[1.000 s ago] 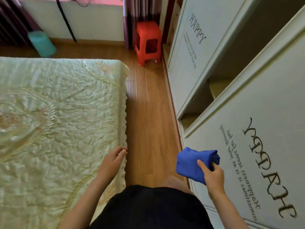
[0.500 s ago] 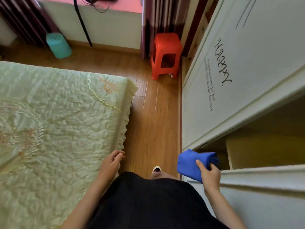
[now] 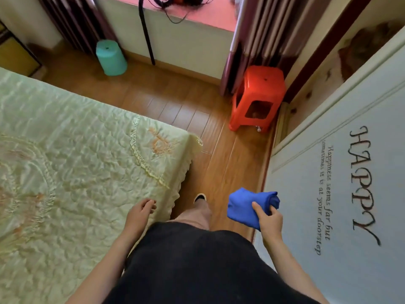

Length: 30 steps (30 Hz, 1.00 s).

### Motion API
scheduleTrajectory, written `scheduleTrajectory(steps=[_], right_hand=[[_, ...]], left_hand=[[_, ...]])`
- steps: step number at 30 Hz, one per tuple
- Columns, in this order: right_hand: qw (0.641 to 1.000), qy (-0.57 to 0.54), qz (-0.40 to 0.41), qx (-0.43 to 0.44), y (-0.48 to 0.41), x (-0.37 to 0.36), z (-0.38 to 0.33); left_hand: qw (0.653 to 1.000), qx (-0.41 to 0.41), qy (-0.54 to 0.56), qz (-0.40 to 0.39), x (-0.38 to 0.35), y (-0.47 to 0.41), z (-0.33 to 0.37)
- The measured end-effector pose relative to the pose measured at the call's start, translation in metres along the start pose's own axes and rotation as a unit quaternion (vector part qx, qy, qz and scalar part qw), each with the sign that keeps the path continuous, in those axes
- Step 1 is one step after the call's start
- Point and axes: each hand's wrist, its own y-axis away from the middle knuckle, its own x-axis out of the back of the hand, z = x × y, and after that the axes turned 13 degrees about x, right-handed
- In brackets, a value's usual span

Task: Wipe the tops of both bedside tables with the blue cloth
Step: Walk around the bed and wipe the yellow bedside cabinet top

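Two bare hands low in view, one either side of a black garment (image 3: 197, 266). Far left, a pale green quilted bedspread (image 3: 65, 172) with a frilled edge and orange embroidery near its corner. Left hand (image 3: 140, 212) just over the bedspread's right edge, fingers loosely curled and holding nothing; contact with the fabric cannot be told. Above the bed, across the wooden floor (image 3: 179, 110), a teal upturned bin (image 3: 110, 57) beside dark curtains (image 3: 76, 20) and a black cord (image 3: 146, 34) hanging down the pale wall under a pink ledge. In the middle, between bed and wardrobe, a beige trouser leg (image 3: 198, 213) and a dark shoe tip (image 3: 199, 196) on the floor strip. Farther back, a red plastic stool (image 3: 256, 97) close to the wardrobe's corner, by a striped curtain. Right of the leg, a bunched blue cloth (image 3: 245, 205) held up in the air, against the wardrobe door. Right hand (image 3: 268, 220) clenched on the cloth, thumb on top, fingers tucked under the fold. Far right, white wardrobe door (image 3: 295, 216) lettered "HAPPY" with smaller script alongside.
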Motion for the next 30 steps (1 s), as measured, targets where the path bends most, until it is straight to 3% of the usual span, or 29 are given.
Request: scheduleTrajectory(steps=[6,12,17,24,30], right_hand=[[0.999,-0.007,0.052,0.002,-0.109,-0.018,-0.069],[0.996,-0.004,0.083,0.012,-0.215,-0.028,-0.123],[0.998,0.013,0.052,0.021,-0.330,-0.063,-0.154],[0.991,0.054,-0.087,0.086,-0.508,-0.160,-0.257],[0.948,0.090,-0.262,0.156,-0.594,-0.282,-0.352]], left_hand=[[0.995,-0.074,-0.035,-0.051,-0.016,-0.071,0.168],[0.989,-0.121,-0.046,-0.070,-0.038,-0.132,0.293],[0.994,-0.088,-0.024,-0.054,-0.060,-0.195,0.358],[0.996,0.002,0.071,0.052,-0.069,-0.268,0.451],[0.970,0.076,0.173,0.150,-0.052,-0.299,0.496]])
